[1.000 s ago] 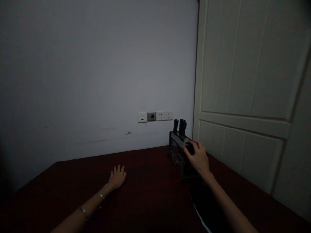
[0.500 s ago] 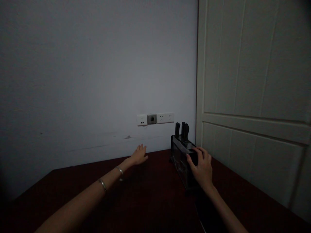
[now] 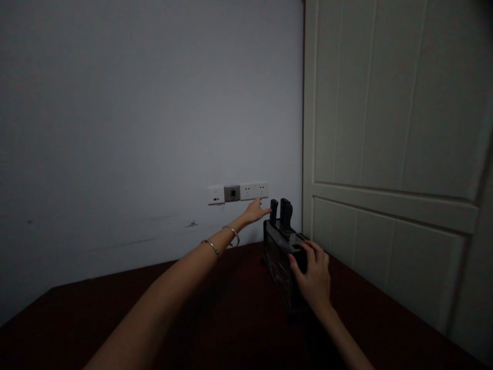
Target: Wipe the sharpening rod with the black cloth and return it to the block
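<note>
A dark knife block (image 3: 278,264) with see-through sides stands on the dark red table (image 3: 231,308). From its far end rise black knife handles: a slim handle (image 3: 273,208) on the left and a thicker, curved handle (image 3: 287,216) beside it. My right hand (image 3: 315,280) grips the near end of the block from above, thumb on the left side and fingers over the top. My left hand (image 3: 254,211), with two bangles on the wrist, reaches to the slim handle. Its fingers are apart, the thumb at the handle; whether they touch I cannot tell.
On the wall behind are white sockets (image 3: 254,191) and a grey wall plate (image 3: 232,193). A pale panelled door or cabinet front (image 3: 385,257) borders the table on the right. The room is dim.
My left hand has moved right and up, from low over the table to the slim knife handle. My right hand keeps its hold on the block. The view has shifted slightly right.
</note>
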### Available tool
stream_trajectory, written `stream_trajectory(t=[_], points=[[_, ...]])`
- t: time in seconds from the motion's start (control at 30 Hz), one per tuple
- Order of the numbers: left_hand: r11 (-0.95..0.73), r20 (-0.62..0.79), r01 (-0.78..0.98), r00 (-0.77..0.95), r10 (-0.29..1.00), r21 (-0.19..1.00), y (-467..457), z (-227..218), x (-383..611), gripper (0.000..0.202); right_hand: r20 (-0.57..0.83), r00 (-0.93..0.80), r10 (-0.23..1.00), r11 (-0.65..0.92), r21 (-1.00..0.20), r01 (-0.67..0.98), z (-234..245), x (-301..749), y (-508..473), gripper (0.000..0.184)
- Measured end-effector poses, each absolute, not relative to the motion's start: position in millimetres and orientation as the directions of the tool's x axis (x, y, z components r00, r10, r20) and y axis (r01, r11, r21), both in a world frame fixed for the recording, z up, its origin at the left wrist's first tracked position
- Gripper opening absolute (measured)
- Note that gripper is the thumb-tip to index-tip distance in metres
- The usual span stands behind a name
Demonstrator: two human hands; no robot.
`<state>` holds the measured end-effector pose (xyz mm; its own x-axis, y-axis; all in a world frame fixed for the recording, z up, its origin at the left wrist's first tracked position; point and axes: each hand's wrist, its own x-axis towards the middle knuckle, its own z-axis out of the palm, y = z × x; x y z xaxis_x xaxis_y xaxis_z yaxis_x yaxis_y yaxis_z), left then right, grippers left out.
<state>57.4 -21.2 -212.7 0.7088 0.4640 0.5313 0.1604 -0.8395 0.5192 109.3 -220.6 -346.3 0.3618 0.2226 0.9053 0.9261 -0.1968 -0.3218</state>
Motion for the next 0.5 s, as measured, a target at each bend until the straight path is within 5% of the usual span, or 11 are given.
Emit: stream_trajectory(t=[0.27,0.5], points=[[-0.809,0.532,0.088,0.711,0.460,0.582,-16.8,-218.2,87.0,0.065,0.900,0.371,0.228,-0.184,-0.334,0.924,-346.7,110.2,-220.4,0.038],[-0.825,0.537,0.088,0.720,0.440,0.559,-21.7,-219.3,94.7,0.028,0.900,0.372,0.226,-0.178,-0.337,0.924,-345.8,109.8,-220.6,0.037]])
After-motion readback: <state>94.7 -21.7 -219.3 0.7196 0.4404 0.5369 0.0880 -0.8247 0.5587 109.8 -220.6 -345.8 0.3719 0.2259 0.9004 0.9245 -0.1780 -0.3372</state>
